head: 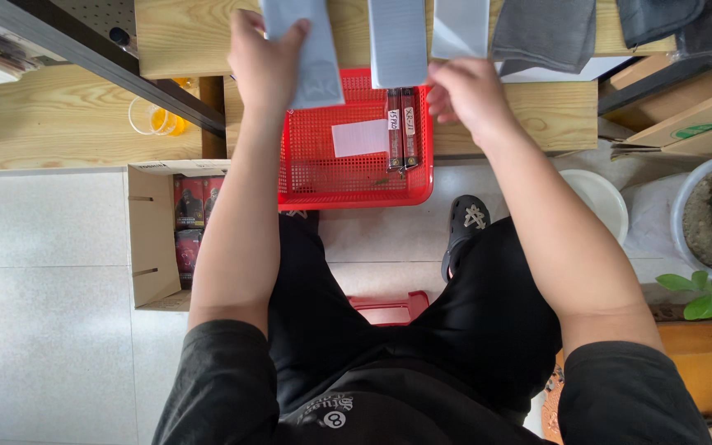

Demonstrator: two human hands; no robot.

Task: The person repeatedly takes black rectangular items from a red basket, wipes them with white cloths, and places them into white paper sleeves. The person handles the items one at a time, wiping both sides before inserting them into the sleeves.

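Fingers (286, 37) gripping grey strip (311, 58), top cropped

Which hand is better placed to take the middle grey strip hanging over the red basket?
Right. The right hand is bare and sits just beside the middle grey strip, over the red basket. The left hand already grips another grey strip further left.

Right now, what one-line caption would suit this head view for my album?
Seated person's left hand holds a pale grey sock above a red basket, right hand beside another sock.
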